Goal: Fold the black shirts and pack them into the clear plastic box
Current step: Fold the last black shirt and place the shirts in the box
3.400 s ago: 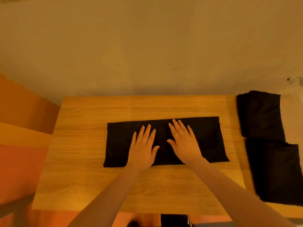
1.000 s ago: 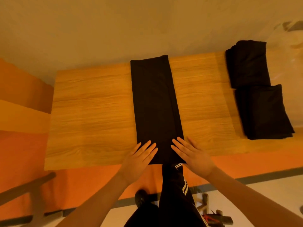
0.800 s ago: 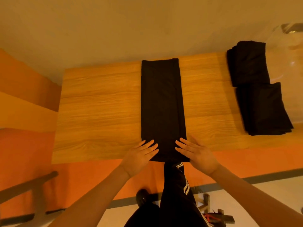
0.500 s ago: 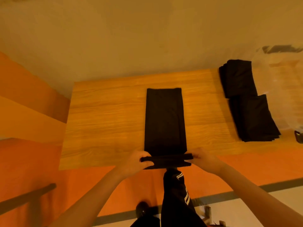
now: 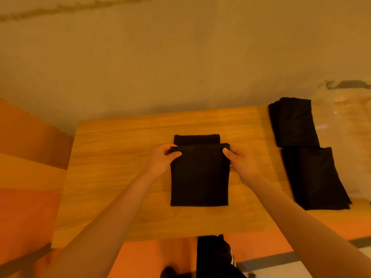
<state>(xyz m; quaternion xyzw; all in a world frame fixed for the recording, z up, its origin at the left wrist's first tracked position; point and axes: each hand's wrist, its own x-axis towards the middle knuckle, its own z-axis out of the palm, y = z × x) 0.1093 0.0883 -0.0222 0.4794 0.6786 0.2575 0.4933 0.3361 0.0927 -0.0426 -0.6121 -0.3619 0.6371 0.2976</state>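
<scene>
Since approx half a sec ago the near end of the black shirt point(image 5: 199, 177) has been carried away from the table's front edge & up over the strip, so only a short bit of lower layer shows past the raised fold. Wooden table point(image 5: 120, 177) fills mid view w/ the shirt at its centre. Two folded black shirts point(image 5: 307, 157) lie well apart on the right, one behind the other, next to clear plastic point(image 5: 345, 127) at far right, too blurry to make out. Left hand point(image 5: 161, 159) pinches the fold's left corner, right hand point(image 5: 241, 163) pinches the right corner, thumbs on top.
</scene>
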